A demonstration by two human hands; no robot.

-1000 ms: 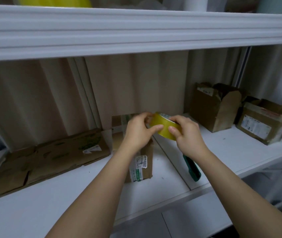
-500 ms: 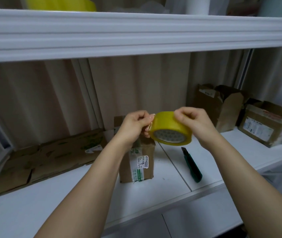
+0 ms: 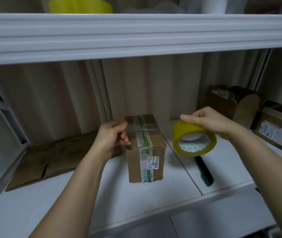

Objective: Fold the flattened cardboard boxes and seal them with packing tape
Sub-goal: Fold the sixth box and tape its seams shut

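A small folded cardboard box (image 3: 151, 152) stands on the white shelf (image 3: 102, 200), with green printed tape over its top and front. My right hand (image 3: 210, 120) grips a yellow roll of packing tape (image 3: 192, 140) above the shelf, to the right of the box. My left hand (image 3: 114, 134) pinches the clear free end of the tape at the box's upper left edge. A pulled-out strip of tape stretches between the two hands, faint against the box top. Flattened cardboard boxes (image 3: 50, 158) lie on the shelf at the left.
A green utility knife (image 3: 204, 172) lies on the shelf under the roll. Two more brown boxes, one open (image 3: 229, 103) and one labelled (image 3: 279, 127), stand at the right. An upper shelf (image 3: 136, 35) hangs overhead, with another yellow tape roll (image 3: 80, 6) on it.
My hands have pulled apart: the right hand carried the roll to the right, the left hand drew the tape end to the left of the box. The box top now shows.
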